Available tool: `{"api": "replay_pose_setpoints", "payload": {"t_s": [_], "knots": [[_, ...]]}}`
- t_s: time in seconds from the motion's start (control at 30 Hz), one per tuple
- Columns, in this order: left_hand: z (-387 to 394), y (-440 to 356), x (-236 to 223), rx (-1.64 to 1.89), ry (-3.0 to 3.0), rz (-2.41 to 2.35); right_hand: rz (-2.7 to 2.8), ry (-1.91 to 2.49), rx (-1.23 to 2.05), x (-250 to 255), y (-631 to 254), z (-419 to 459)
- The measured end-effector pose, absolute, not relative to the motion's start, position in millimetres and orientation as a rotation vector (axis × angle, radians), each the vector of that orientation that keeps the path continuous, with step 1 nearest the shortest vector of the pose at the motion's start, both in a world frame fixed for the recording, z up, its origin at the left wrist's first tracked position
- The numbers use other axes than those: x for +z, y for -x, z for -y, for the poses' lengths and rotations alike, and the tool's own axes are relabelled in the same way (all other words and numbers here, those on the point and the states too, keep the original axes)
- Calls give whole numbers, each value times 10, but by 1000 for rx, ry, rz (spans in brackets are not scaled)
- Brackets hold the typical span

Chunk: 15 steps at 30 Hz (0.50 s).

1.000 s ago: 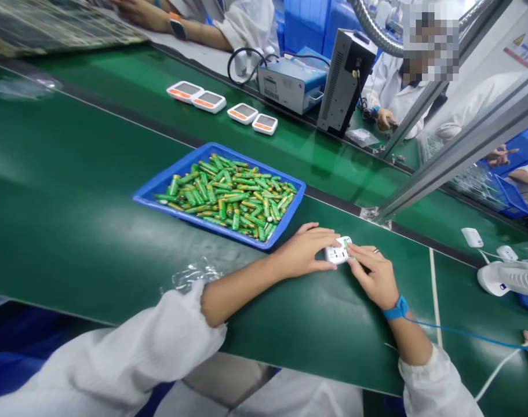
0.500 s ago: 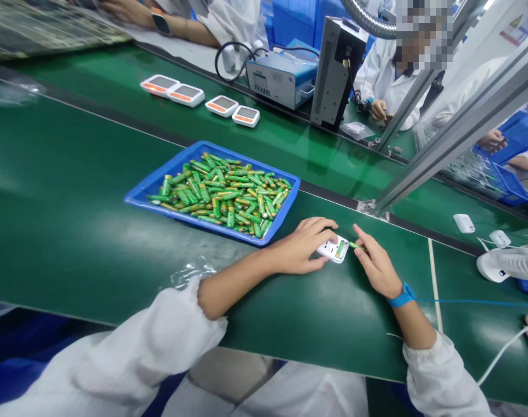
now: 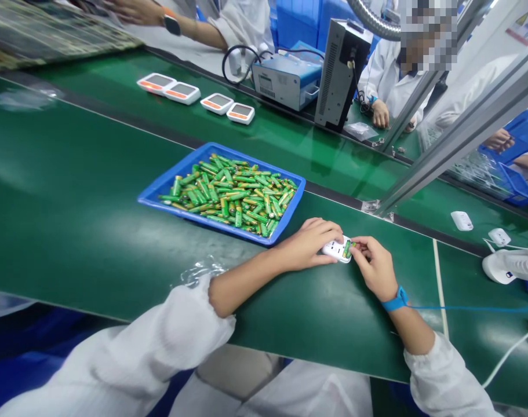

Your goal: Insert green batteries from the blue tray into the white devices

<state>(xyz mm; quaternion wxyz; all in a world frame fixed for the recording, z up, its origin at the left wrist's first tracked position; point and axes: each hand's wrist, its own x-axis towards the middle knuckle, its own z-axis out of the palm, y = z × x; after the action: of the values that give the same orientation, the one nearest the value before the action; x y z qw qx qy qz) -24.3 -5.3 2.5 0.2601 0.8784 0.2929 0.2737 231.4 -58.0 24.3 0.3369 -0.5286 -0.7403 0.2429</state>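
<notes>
My left hand (image 3: 316, 243) grips a small white device (image 3: 334, 250) from its left side, fingers over the top edge and thumb below. The device lies back side up on the green work surface, with its battery bay showing at the right end. A green battery (image 3: 346, 249) sits in that bay. My right hand (image 3: 374, 263), with a blue strap round the wrist, pinches a second green battery (image 3: 353, 245) at the bay's right edge; the fingertips partly hide it. Left of my hands stands a blue tray (image 3: 203, 223) heaped with green and gold batteries (image 3: 241, 191).
Several white devices with screens (image 3: 185, 91) lie on the far belt. Behind them are a blue-grey box (image 3: 285, 81), an upright unit (image 3: 339, 75) and a slanted metal post (image 3: 446, 127). Co-workers sit opposite. A white fan-like device (image 3: 511, 265) stands at right, near a blue cord (image 3: 472, 308).
My right hand has moved left to the device, bringing the battery from beside it into the bay's edge. My left hand still holds the device. The whole view has shifted slightly.
</notes>
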Motion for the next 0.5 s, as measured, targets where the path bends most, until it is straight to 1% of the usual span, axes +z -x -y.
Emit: {"api": "replay_pose_setpoints", "payload": {"t_s": [0.1,0.33,0.4,0.5], "knots": [[54,243,21,739,-2378,-804,2016,1394,508,233,-2318,596],[63,246,19,715,-2353,-855,2415,1454,175,199,-2242,868],[63,245,16,714,-2350,-843,2402,1464,165,176,-2217,931],[53,239,22,717,-2348,-831,2225,1430,299,130,-2215,911]]}}
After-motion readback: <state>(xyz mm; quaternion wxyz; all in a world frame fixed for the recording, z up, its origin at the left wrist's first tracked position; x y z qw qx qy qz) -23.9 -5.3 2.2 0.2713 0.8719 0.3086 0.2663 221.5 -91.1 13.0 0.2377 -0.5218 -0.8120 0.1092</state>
